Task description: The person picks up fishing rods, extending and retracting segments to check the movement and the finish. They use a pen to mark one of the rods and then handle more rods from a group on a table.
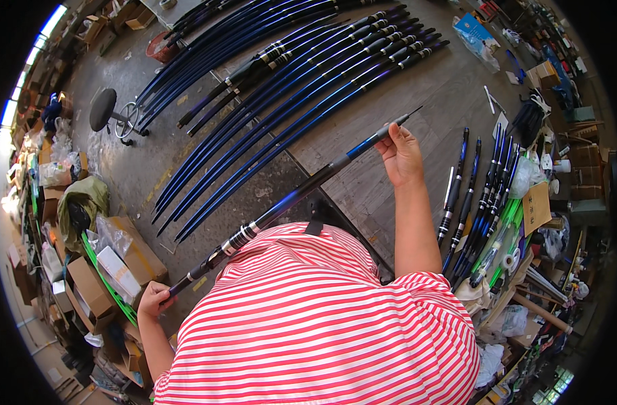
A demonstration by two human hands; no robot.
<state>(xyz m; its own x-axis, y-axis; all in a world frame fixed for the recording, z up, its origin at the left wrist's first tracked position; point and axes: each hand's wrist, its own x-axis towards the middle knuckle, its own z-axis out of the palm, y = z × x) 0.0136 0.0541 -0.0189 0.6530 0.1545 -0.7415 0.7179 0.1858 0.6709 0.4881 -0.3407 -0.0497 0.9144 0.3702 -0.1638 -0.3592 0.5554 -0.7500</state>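
Note:
A dark blue and black telescopic fishing rod [295, 194] lies slantwise across the front of my body, rising from lower left to upper right. My left hand [154, 299] is closed round its butt end. Near the other end, my right hand [399, 154] grips the rod between thumb and fingers, and a thin dark tip sticks out past it. Silver rings and a reel seat [239, 237] show on the handle part, close to my striped shirt. Beyond the rod, several long blue-black rods [301, 111] lie side by side on the table [362, 196], handles toward the upper right.
Shorter collapsed rods [480, 196] lie on the table at right, beside green tubes and plastic bags. A round stool [104, 110] and a red bucket [161, 47] stand at upper left. Cardboard boxes [92, 290] are heaped at left. A blue package [475, 35] rests at the far right.

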